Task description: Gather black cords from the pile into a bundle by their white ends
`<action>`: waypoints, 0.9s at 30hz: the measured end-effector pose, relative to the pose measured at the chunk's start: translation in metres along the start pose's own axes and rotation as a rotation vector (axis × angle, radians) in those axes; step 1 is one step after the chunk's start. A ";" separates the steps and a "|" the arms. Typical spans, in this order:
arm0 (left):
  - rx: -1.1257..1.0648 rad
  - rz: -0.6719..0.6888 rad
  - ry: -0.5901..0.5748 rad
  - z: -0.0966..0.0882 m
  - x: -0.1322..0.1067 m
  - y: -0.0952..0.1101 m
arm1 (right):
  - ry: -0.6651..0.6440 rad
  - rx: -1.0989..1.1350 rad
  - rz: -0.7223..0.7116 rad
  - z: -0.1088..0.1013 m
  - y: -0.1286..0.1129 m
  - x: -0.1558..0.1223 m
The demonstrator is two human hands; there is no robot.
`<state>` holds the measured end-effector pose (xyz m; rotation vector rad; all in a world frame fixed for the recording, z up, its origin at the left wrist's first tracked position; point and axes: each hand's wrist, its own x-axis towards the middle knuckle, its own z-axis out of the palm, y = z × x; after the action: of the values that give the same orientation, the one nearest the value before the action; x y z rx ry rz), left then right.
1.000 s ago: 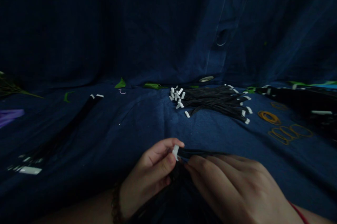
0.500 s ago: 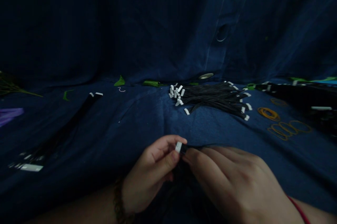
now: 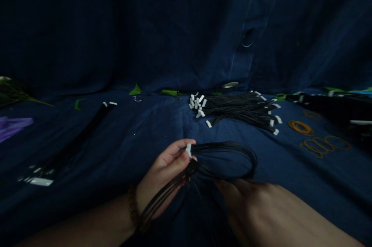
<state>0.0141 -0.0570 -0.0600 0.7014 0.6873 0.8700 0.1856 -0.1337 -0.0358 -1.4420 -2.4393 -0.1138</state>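
Head view: white connector (image 3: 188, 149) is pinched by left hand (image 3: 164, 171), presumably steadying black wires (image 3: 222, 147); grip of right hand (image 3: 258, 204) cannot be told.

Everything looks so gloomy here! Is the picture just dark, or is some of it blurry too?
Both: in the head view, the light is dim and the dark wire pile at far right loses detail; in the head view, the right hand looks smeared, its fingers hard to make out; in the head view, the left hand and its white connector look clearer.
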 end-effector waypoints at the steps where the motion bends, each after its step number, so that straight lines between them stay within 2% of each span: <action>1: 0.002 0.000 -0.005 0.000 0.000 -0.001 | -0.031 0.057 0.027 -0.003 -0.001 0.007; 6: -0.023 0.010 -0.063 0.000 0.001 -0.004 | -0.070 0.349 0.219 -0.010 -0.004 0.025; 10: -0.053 -0.015 -0.073 0.002 0.000 -0.003 | -0.132 0.433 0.265 -0.006 -0.004 0.028; 15: -0.006 -0.011 -0.052 0.004 -0.001 -0.002 | -0.139 0.412 0.260 -0.005 -0.004 0.026; 20: 0.059 0.007 0.026 0.003 0.001 -0.005 | -0.038 0.237 0.189 -0.003 -0.005 0.022; 23: 0.065 -0.006 0.024 0.001 0.002 -0.006 | -0.006 0.422 0.203 -0.019 0.005 0.026; 25: 0.057 0.004 0.022 -0.001 0.003 -0.006 | -0.078 0.624 0.203 -0.036 0.019 0.030; 26: 0.056 0.009 0.028 -0.002 0.004 -0.006 | -0.135 0.689 0.189 -0.045 0.028 0.032; 27: 0.052 0.015 0.038 -0.003 0.005 -0.005 | -0.129 0.700 0.185 -0.053 0.037 0.034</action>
<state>0.0164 -0.0548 -0.0669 0.7386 0.7417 0.8835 0.2137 -0.0987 0.0218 -1.3408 -2.0841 0.8089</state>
